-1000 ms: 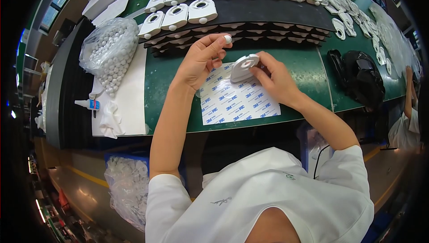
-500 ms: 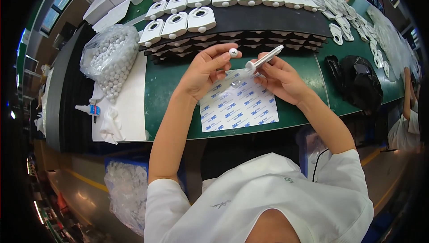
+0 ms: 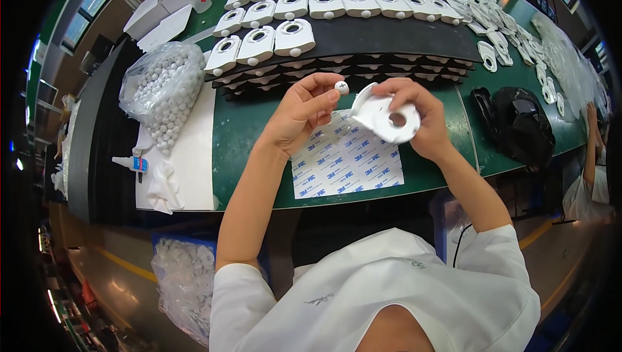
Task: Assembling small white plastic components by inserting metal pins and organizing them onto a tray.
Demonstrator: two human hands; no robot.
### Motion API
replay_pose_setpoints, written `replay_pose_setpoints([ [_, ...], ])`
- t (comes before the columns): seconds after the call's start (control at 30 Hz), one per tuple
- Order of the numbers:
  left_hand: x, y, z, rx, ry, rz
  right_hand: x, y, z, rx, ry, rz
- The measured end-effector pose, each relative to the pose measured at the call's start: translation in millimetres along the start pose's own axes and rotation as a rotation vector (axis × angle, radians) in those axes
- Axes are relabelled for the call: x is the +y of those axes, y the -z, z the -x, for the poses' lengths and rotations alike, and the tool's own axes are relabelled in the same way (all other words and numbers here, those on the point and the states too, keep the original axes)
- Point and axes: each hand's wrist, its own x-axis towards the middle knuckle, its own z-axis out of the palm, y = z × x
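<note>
Plate is in the right hand, fingers closed over its upper edge; the thumb's hold cannot be made out. Half a second ago it stood nearly edge-on to view; it has since been turned, so that its holed face shows. Left hand grips a ball between thumb and forefinger, cross-marked side visible, just left of the right fingertips. Ball and plate are apart. Judgement: the turn suits checking or aligning the plate; the two pieces are not yet joined. Sheet lies below both hands' fingers, on the table.
</note>
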Motion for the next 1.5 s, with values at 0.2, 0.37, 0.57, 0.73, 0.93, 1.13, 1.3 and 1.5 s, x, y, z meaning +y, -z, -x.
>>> replay_pose_setpoints([
  [0.2, -1, -1, -1, 0.013, -0.034, 0.025, -5, -3, 0, -0.058, 0.344, 0.574],
  [0.37, -1, -2, 0, 0.018, -0.03, -0.02, -6, -1, -1, -0.055, 0.331, 0.527],
  [0.57, -4, -6, -2, 0.038, -0.034, -0.178, 5, -9, 4, 0.147, -0.287, -0.3],
  [0.73, -5, -9, -2, 0.081, -0.062, -0.266, 8, -10, 4, 0.243, -0.503, -0.51],
  [0.93, -5, -10, 0, 0.07, -0.066, -0.258, 8, -9, 3, 0.232, -0.537, -0.548],
  [1.13, -6, -11, -1, 0.074, -0.141, -0.359, 8, -8, 4, 0.209, -0.559, -0.531],
  [1.3, -7, -14, -1, 0.078, -0.166, -0.409, 6, -9, 1, 0.141, -0.618, -0.611],
  [1.5, -11, -12, -3, 0.071, -0.196, -0.515, 0, -7, -2, 0.047, -0.652, -0.524],
])
